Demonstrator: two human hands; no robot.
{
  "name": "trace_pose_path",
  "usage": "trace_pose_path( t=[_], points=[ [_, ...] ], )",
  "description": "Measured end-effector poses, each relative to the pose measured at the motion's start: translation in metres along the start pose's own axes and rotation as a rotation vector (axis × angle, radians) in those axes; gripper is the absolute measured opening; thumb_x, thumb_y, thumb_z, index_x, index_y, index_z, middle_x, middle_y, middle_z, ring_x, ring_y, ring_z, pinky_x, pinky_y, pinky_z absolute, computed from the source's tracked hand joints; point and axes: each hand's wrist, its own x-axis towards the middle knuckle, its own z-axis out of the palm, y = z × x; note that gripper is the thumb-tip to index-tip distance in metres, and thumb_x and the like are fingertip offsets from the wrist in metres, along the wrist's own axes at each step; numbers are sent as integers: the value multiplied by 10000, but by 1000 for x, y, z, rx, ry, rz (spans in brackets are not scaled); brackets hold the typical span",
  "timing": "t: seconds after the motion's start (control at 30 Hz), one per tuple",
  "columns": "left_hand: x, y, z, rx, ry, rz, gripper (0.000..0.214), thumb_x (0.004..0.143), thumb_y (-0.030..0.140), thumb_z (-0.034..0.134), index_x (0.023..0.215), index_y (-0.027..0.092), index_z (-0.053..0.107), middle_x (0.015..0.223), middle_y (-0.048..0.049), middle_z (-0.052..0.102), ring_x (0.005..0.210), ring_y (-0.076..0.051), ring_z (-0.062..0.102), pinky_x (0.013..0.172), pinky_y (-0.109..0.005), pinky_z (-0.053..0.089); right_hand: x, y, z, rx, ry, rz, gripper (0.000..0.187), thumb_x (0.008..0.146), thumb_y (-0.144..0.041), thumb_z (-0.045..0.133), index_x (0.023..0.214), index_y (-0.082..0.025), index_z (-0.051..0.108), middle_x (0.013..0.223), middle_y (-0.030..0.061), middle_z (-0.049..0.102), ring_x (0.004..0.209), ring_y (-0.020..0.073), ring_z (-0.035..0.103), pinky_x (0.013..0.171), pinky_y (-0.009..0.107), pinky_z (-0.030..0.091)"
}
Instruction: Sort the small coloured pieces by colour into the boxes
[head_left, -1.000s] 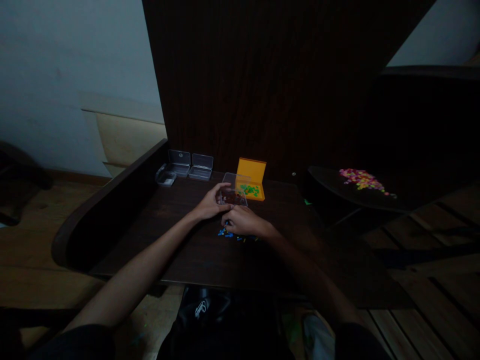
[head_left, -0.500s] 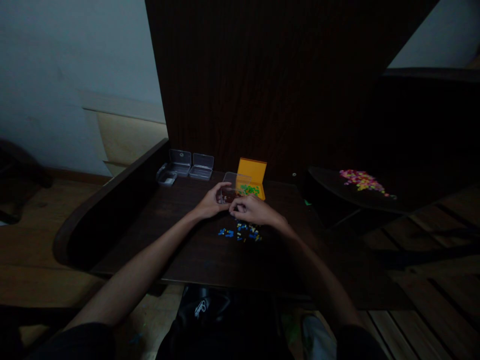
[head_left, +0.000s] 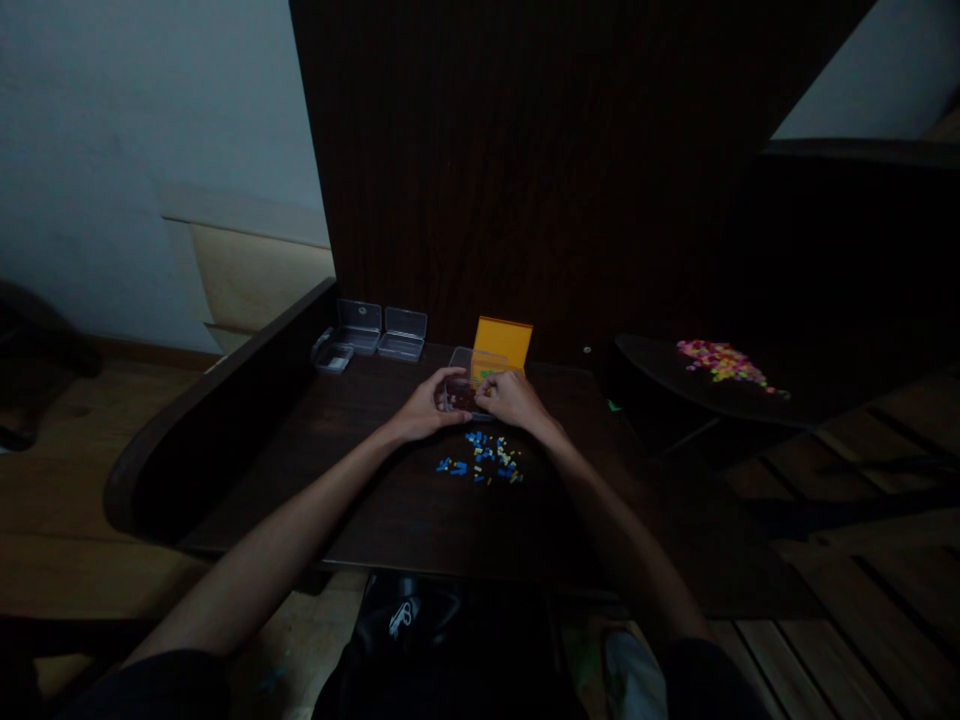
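My left hand (head_left: 426,408) is wrapped around the left side of a clear plastic box (head_left: 466,357), its lid raised at the back. Small reddish-brown and pale bits show inside the box. Over the box's right part, my right hand (head_left: 516,400) has its fingertips pinched together; anything between them is too small to make out. Just behind that hand stands an open yellow box (head_left: 504,338), its green pieces mostly hidden. Nearer to me, small blue and pale yellow pieces (head_left: 489,458) lie scattered on the dark wooden desk (head_left: 390,500).
Several open clear boxes (head_left: 403,335) stand at the desk's back left, beside the raised side panel (head_left: 217,400). A heap of pink, red and yellow pieces (head_left: 724,362) lies on a dark surface to the right. A tall dark board (head_left: 525,180) rises behind the desk.
My right hand has moved up and away from me, from the box's front edge to over the box. More blue and yellow pieces are uncovered; more green pieces are hidden.
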Motion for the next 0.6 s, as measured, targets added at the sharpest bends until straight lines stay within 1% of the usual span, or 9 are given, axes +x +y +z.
trace_pose_path(
  t=[0.17,0.27,0.5,0.6],
  points=[
    [-1,1,1,6,11,-25,738,591,160,824,1237,161,468,1193,-143,608,1033,-222,637,947,-449,492,2,-1,1,-43,17,50,125,719,-226,625,727,-170,736,652,33,670,582,130,548,519,229,310],
    [-1,1,1,6,11,-7,724,592,154,823,1228,163,478,1201,-144,603,1027,-218,636,940,-442,498,3,-2,1,-40,21,73,120,708,-242,632,696,-169,727,638,35,666,578,130,544,517,230,310],
    [0,-1,0,21,4,-4,742,593,186,829,1241,162,468,1194,-133,612,1023,-217,639,939,-424,502,2,-2,1,-64,27,109,129,708,-270,637,699,-173,722,642,37,670,576,133,544,509,230,301],
    [0,1,0,26,5,-10,745,596,182,826,1246,162,463,1199,-136,609,1028,-221,640,945,-427,499,2,-1,-1,-59,36,93,128,716,-264,632,720,-174,722,663,38,675,594,134,546,519,226,306]
  ],
)
